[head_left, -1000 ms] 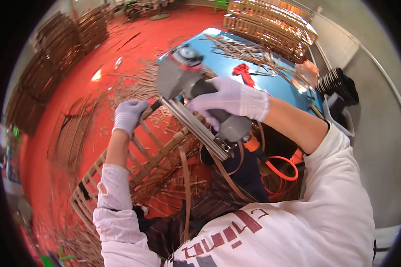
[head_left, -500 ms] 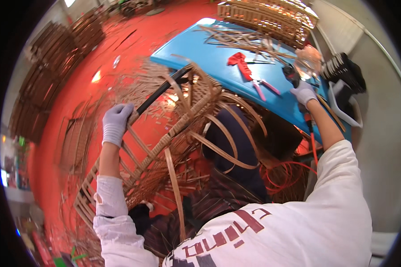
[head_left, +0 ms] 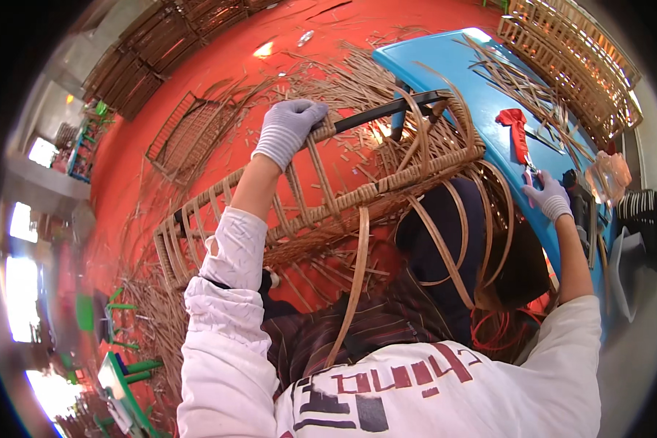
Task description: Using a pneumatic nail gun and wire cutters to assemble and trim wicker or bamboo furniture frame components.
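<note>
My left hand (head_left: 293, 125), in a pale knit glove, is closed around the upper rail of a long rattan basket frame (head_left: 394, 182). Dark bare tube shows along part of that rail, and the rest is wrapped in strips. Several loose rattan strips (head_left: 360, 255) hang from the frame toward my lap. My right hand (head_left: 549, 197), gloved too, rests at the blue table's edge with thumb and finger apart around the handles of pink-handled pliers (head_left: 531, 177). Beside that hand lies a black power tool (head_left: 581, 198).
On the blue table (head_left: 427, 62) lie a red wrapped object (head_left: 515, 131) and a heap of rattan strips (head_left: 536, 95). A clear plastic bag (head_left: 607, 177) stands near the right edge. A woven rattan crate (head_left: 573, 66) sits at the far end. Rattan scraps (head_left: 358, 80) litter the red floor.
My right hand has let go of the black power tool and moved to the pliers. My left hand still grips the frame rail. The view has turned, shifting everything to the right.
</note>
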Demonstrator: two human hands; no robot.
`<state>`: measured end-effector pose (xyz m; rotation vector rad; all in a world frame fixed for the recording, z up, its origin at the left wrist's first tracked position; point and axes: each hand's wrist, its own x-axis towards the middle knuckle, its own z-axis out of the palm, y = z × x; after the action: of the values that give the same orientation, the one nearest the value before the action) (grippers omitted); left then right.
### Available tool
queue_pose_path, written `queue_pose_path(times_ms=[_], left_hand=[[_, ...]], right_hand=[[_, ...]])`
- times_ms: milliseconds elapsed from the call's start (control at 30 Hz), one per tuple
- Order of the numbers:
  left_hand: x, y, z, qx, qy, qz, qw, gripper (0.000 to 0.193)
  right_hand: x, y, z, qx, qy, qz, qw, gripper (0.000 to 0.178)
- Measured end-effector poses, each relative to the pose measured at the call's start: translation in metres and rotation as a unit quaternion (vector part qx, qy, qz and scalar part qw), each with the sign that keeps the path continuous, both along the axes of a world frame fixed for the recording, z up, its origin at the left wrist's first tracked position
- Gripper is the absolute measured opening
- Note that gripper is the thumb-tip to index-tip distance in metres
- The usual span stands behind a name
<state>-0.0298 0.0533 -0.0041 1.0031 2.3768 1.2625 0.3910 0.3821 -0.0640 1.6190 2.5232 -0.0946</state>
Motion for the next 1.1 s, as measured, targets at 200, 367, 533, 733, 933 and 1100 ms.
queue_pose_path(times_ms=[200, 367, 533, 733, 933, 1100], left_hand=[[-0.004, 0.004, -0.005, 0.042, 0.013, -0.027, 0.999, 0.032], [0.006, -0.003, 0.006, 0.029, -0.001, -0.017, 0.999, 0.030], [0.008, -0.009, 0.004, 0.077, 0.004, -0.031, 0.997, 0.028], [0.014, -0.008, 0.010, 0.084, 0.085, -0.040, 0.992, 0.029], [0.017, -0.011, 0.014, 0.081, 0.098, -0.036, 0.991, 0.031], [0.016, -0.009, 0.013, 0.074, 0.084, -0.028, 0.993, 0.032]], right_hand=[[0.031, 0.068, -0.008, -0.076, 0.277, -0.080, 0.954, 0.082], [-0.064, -0.050, 0.110, -0.077, 0.557, 0.280, 0.778, 0.049], [-0.148, -0.142, 0.134, 0.047, 0.350, 0.471, 0.808, 0.052], [-0.203, -0.141, 0.116, 0.140, 0.250, 0.588, 0.757, 0.051], [-0.226, -0.140, 0.113, 0.071, 0.227, 0.611, 0.755, 0.054], [-0.234, -0.135, 0.107, 0.055, 0.225, 0.617, 0.752, 0.053]])
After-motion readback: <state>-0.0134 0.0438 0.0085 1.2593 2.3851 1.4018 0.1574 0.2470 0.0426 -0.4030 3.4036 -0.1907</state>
